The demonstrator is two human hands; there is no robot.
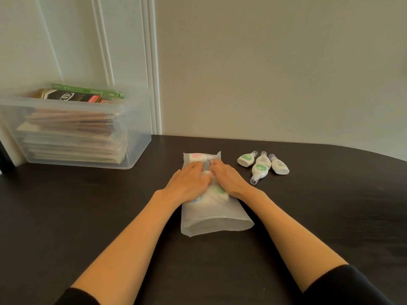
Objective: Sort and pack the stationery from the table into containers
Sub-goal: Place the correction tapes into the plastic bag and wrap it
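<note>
Pouch (pixel 211 221) under left hand (pixel 187 183), right hand (pixel 229 179), mid table (pixel 88 216)

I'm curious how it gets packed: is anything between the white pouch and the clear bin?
Nothing visible. Bare table lies between the pouch and the bin; the loose correction tapes lie on the pouch's right.

The table (pixel 88 216) is looking like dark wood, smooth and matt. The bag (pixel 215 219) in the middle is looking like thin, frosted plastic, a bit see-through. The box (pixel 136 137) at the far left is looking like clear, smooth plastic, with paper packs (pixel 70 128) showing inside. The little white bottles (pixel 262 166) on the right are shining like smooth plastic.
</note>
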